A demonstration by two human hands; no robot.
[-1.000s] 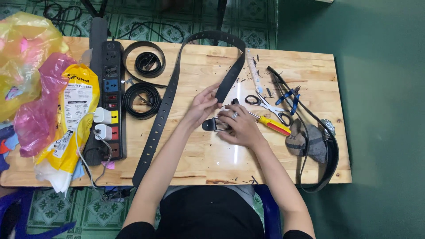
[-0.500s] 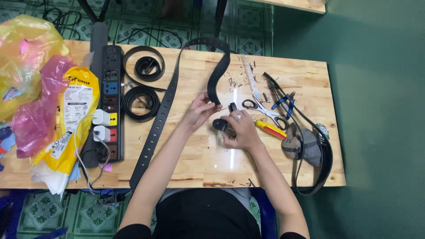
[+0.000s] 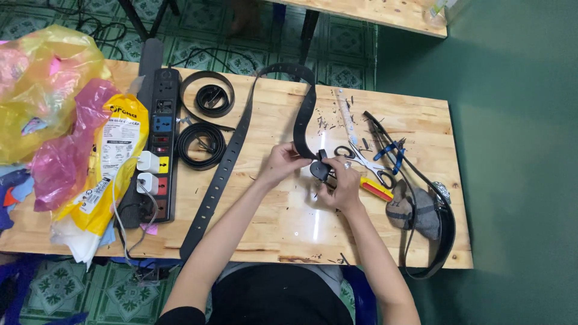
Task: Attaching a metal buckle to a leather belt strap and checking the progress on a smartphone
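Directly below the camera, a person sits at a pale wooden table (image 3: 283, 235) with both bare hands meeting near its middle. Their left hand (image 3: 283, 164) is closed in a pinch on the end of a long black belt (image 3: 232, 153), fingers curled around the strap where it comes down toward them. Their right hand (image 3: 344, 183), touching the left at the fingertips, is closed around a small dark buckle piece (image 3: 320, 171) at that same belt end; how the piece is fastened cannot be made out. From the hands the belt rises away from the person, arches over the table's far edge, then runs back down past the left hand's outer side, its row of punched holes showing, to the near edge. Just beyond the right hand lie scissors (image 3: 356, 157), and just to its outer side a yellow and red tool (image 3: 377, 189). Farther out on that side are blue-handled pliers (image 3: 391, 151), a grey cloth bundle (image 3: 415, 210) and another black belt (image 3: 444, 241) looped around it. Well beyond the left hand sit two coiled belts (image 3: 201, 144), then a black power strip (image 3: 158, 144) with white plugs, then yellow and pink plastic bags (image 3: 54, 120).
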